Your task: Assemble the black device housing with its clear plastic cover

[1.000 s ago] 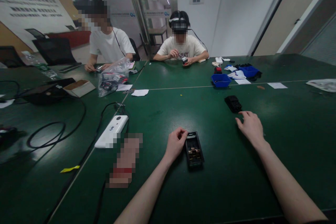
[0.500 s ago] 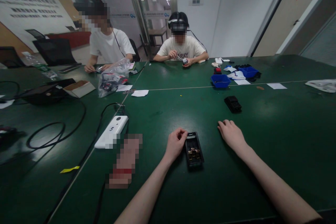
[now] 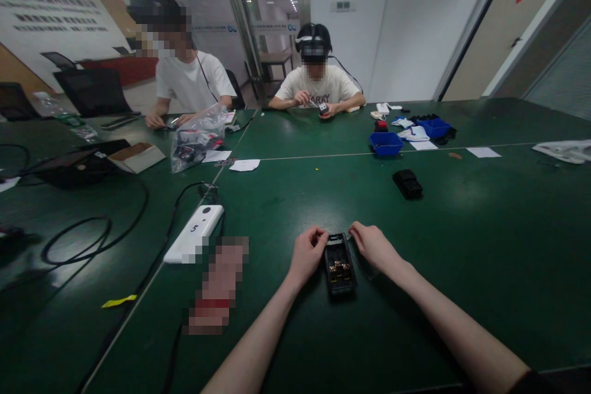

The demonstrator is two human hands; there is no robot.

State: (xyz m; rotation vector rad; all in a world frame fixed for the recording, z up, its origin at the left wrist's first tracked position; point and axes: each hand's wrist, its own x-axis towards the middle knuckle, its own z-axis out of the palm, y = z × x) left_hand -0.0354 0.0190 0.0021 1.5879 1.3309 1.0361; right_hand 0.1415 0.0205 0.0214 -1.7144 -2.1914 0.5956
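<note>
An open black plastic housing point(image 3: 341, 288) with brass-coloured metal parts inside lies on the green table in front of me. My left hand point(image 3: 308, 253) has its fingers curled and closed on the housing's upper left edge. At the upper right corner is my right hand point(image 3: 372, 246), thumb and fingertips pinched together close beside the rim. Whatever those fingertips hold, if anything, is too small to make out. Farther off to the right sits a second black plastic part point(image 3: 407, 183), apart from both hands.
A white power strip point(image 3: 196, 234) marked 5 and black cables point(image 3: 76, 258) lie to the left. Beyond are a clear plastic bag point(image 3: 197, 138), a small open box point(image 3: 137, 157) and a blue tray point(image 3: 386, 144). Two people sit across the table, handling small items.
My right hand has moved left from the open table to the housing's upper right corner, its fingers now pinched. My left hand stays at the housing, which has not visibly moved.
</note>
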